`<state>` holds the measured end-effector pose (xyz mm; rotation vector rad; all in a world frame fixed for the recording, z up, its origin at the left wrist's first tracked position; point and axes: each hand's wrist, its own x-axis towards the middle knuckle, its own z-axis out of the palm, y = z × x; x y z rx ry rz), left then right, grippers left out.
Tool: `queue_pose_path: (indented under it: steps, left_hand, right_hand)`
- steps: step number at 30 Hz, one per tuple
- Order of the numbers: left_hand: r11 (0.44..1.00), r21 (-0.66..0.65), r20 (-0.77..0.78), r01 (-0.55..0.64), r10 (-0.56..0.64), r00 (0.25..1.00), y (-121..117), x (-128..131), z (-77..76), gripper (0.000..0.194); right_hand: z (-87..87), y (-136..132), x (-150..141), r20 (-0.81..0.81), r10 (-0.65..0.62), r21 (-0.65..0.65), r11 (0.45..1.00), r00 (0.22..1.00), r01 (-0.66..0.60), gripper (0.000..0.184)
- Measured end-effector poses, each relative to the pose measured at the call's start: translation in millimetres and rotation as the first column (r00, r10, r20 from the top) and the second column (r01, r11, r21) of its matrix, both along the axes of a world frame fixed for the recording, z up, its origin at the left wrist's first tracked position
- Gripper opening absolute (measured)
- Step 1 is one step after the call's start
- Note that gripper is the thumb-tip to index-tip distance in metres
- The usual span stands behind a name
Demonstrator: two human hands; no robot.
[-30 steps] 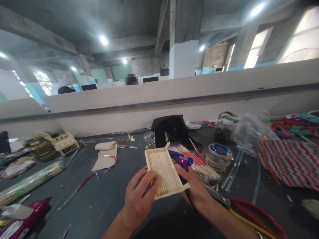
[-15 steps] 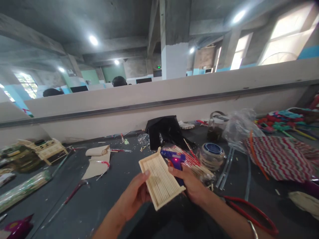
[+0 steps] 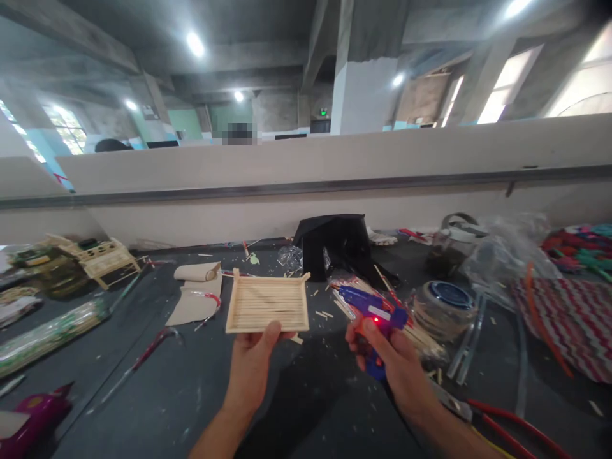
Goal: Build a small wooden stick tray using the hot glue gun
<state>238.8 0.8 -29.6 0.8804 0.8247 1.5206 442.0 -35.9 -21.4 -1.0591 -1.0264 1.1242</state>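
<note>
My left hand (image 3: 255,360) grips the near edge of a small tray made of pale wooden sticks (image 3: 268,303), thumb on top and fingers beneath. Two short posts stick up at its far corners. In my right hand (image 3: 389,347) is a blue hot glue gun (image 3: 366,299), its red light lit and its nozzle pointing left toward the tray, apart from it. The fingers wrap round its handle. Behind the glue gun lies a plastic-wrapped bundle of thin wooden sticks (image 3: 421,338).
Red-handled pliers (image 3: 497,421) lie by my right forearm, near a round clear jar with blue lid (image 3: 449,296). A black folded piece (image 3: 335,239) stands at the back. To the left are tan rolled material (image 3: 196,299), a small stick-built model (image 3: 108,261) and a purple tool (image 3: 33,414).
My hands have moved apart. The tray has turned level and gone left in my left hand, while the glue gun has come out from behind it to the right. The view has shifted too.
</note>
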Motion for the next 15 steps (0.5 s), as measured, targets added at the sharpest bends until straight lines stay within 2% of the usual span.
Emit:
queue_pose_path:
  steps: [4, 7, 11, 15]
  left_hand:
    - [0.999, 0.013, -0.043, -0.047, 0.048, 0.998, -6.4, 6.3, -2.2, 0.057]
    - [0.999, -0.009, -0.038, -0.05, 0.05, 0.998, -11.2, 10.4, -1.2, 0.058]
    - [0.999, -0.028, -0.049, -0.047, 0.045, 0.998, -13.9, 12.8, -0.1, 0.055]
    - [0.998, -0.035, -0.033, -0.046, 0.045, 0.998, -14.9, 13.0, 2.1, 0.058]
  right_hand:
    - [-11.4, -8.7, 4.8, 0.296, -0.062, 0.114, 0.993, 0.953, 0.03, 0.028]
    - [-16.0, -11.7, 9.2, 0.438, -0.106, 0.23, 0.973, 0.893, 0.003, 0.025]
    - [-11.3, -14.3, 8.1, 0.527, -0.139, 0.352, 0.933, 0.838, -0.067, 0.018]
    - [-8.0, -16.9, 5.9, 0.534, -0.197, 0.452, 0.888, 0.823, -0.081, 0.011]
